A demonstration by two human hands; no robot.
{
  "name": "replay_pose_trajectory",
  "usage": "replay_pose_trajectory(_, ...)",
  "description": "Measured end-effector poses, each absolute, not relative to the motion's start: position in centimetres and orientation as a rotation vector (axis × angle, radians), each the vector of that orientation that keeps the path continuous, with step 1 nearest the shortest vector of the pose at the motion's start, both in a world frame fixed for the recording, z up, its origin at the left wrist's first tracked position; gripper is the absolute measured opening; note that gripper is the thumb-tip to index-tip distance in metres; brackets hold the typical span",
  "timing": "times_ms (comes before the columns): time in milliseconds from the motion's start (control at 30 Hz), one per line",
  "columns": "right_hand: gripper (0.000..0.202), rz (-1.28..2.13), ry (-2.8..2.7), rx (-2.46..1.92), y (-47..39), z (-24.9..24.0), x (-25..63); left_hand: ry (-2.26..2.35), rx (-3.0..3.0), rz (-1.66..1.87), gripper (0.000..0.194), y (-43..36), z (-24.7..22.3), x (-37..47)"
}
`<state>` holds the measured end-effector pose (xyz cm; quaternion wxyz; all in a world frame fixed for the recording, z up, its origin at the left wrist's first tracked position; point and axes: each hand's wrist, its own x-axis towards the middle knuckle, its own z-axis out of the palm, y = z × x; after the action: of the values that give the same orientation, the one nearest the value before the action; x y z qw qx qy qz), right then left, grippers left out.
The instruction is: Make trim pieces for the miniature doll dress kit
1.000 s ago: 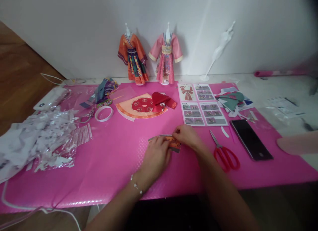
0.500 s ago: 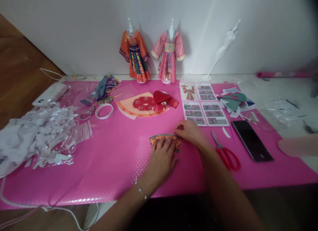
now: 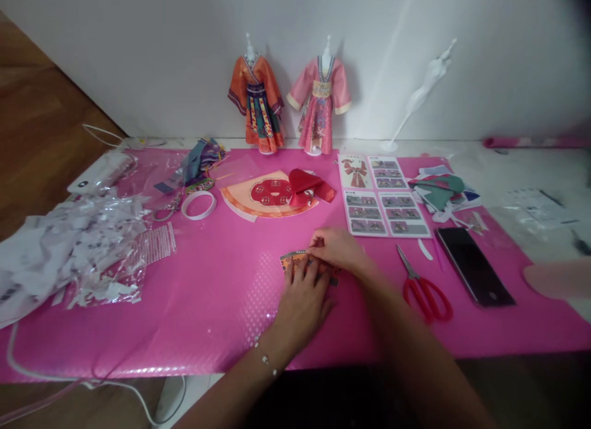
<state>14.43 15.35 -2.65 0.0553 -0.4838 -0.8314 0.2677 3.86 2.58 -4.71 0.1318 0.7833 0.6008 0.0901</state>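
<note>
Spread fingers of my left hand (image 3: 302,296) lie flat on a small curved orange patterned piece (image 3: 290,264), holding it against the pink mat. A row of small pale beads runs along the piece's dark upper edge. My right hand (image 3: 333,247) is closed in a pinch at that edge; whatever is between its fingertips is hidden or too small to make out. Both hands cover much of the piece. Beyond them lies a fan-shaped peach and red piece (image 3: 240,195) with a folded red piece (image 3: 303,181) on its right end.
Red-handled scissors (image 3: 427,293) and a phone (image 3: 473,266) lie right, below an instruction sheet (image 3: 388,198). A tape roll (image 3: 198,205), a bead sheet (image 3: 159,243) and plastic bags of scraps (image 3: 87,244) are left. Two dressed doll stands (image 3: 258,103) and a bare white one (image 3: 425,87) stand behind.
My right hand has moved left along the upper edge of the orange piece, from its right corner to near its middle. My left hand stays on the piece. The view has shifted slightly.
</note>
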Motion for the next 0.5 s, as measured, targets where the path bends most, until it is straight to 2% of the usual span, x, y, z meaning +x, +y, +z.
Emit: replay_pose_trajectory(500,0.012,0.764,-2.517,-1.477,15.00,-3.22,14.43,1.741,2.282,0.284,0.055,2.49,-4.47,3.68)
